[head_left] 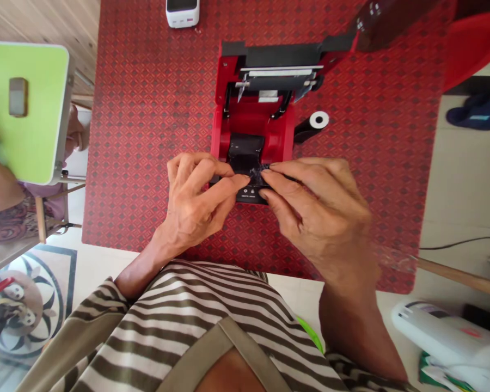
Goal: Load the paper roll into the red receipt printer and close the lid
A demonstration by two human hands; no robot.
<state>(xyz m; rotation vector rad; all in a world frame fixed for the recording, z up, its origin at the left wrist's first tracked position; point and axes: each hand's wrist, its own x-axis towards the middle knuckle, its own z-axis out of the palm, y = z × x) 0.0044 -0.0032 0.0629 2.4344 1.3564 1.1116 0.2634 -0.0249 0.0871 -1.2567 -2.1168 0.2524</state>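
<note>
The black film (pixel 246 146) lies in the open red device (pixel 278 142), its near end running down between the fingertips of both hands; the left hand (pixel 199 198) comes in at its left edge, thumb reaching over the near end, index finger just behind the thumb, other fingers curled; the right hand (pixel 320 209) is at its right edge, index fingertip just beside it and thumb slightly nearer the body; whether either hand pinches the film, I cannot tell; the film is smooth and glossy, curved higher up, crinkled between the fingers; the device is a boxy shell with a rounded hollow, its raised lid (pixel 283 54) carrying a dark roller (pixel 280 83); right of it lies a black roll (pixel 308 129) with a white, ring-shaped end; beneath spreads a red, diamond-patterned tabletop (pixel 147 120).
</note>
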